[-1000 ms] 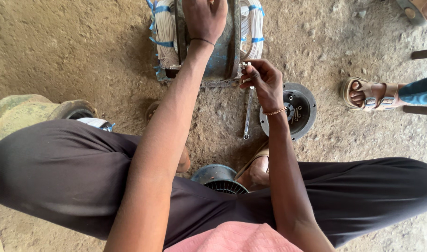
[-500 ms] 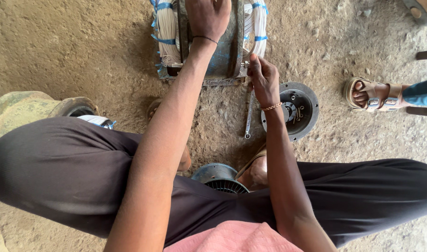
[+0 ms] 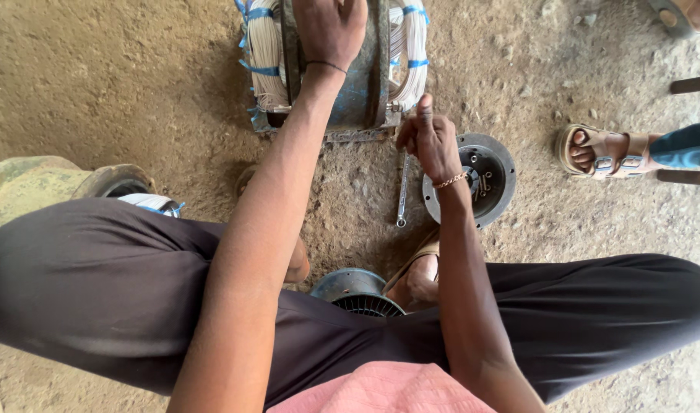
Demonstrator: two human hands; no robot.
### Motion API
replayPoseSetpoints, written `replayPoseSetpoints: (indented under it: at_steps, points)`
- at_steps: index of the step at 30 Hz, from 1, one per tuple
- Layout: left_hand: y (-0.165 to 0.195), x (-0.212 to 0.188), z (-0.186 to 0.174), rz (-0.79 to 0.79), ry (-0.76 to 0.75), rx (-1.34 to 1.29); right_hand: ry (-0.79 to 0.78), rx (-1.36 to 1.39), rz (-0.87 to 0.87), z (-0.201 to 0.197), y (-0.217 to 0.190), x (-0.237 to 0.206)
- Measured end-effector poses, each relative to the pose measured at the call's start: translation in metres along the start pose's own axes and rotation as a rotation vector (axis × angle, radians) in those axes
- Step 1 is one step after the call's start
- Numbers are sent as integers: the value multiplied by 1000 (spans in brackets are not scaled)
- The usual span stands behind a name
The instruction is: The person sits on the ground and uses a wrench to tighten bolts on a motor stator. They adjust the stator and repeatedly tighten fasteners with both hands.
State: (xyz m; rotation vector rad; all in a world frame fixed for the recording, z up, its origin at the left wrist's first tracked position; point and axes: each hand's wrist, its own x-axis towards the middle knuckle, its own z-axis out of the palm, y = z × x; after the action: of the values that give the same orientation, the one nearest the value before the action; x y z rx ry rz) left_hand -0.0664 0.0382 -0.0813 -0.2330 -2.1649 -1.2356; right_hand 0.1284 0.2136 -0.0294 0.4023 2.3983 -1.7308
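At top edge, motor stator (image 3: 334,69) cut off.

left hand (image 3: 331,30) palm down, right hand (image 3: 428,141) pinching

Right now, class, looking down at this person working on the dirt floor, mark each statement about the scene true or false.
1. The left hand rests on top of the motor stator. True.
2. A spanner lies on the ground. True.
3. The right hand grips the fan cover. False: it is up beside the stator's edge.
4. The round end cover sits on the stator. False: it lies on the ground.
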Motion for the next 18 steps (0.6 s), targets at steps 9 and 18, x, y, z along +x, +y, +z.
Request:
replayPoseSetpoints:
  at_steps: [9, 18]
  points:
    - [12, 10, -11, -21, 50, -200, 178, 345, 34, 29, -14, -11]
    - [16, 14, -20, -6, 2, -216, 83, 532, 40, 41, 22, -16]
